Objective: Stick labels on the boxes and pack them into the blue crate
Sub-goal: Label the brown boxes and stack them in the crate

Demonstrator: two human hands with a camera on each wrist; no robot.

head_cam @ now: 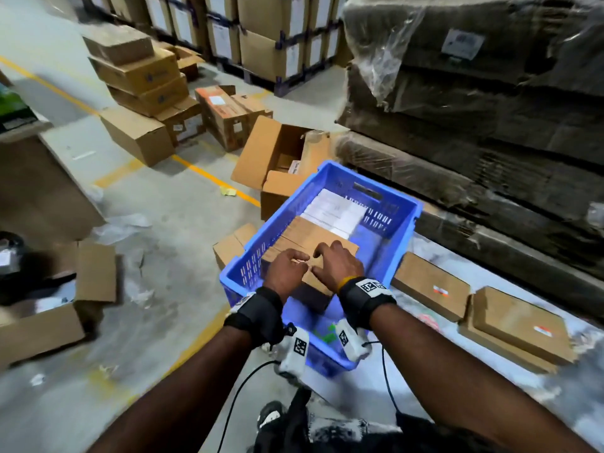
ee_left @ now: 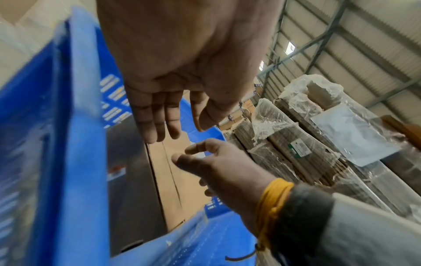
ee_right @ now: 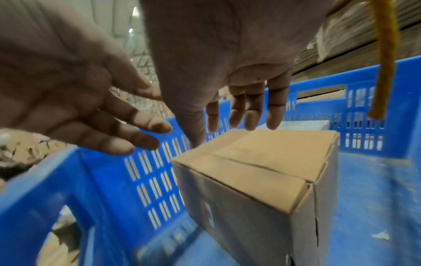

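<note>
my left hand and right hand hover just above the cardboard box, fingers loosely spread, gripping nothing. the box stands inside the blue crate, near its left slotted wall, probably to leave one usable bay. white boxes lie at the far end. open floor remains on the right. two more boxes wait outside the right rim. i cannot tell whether a label is applied.
</note>
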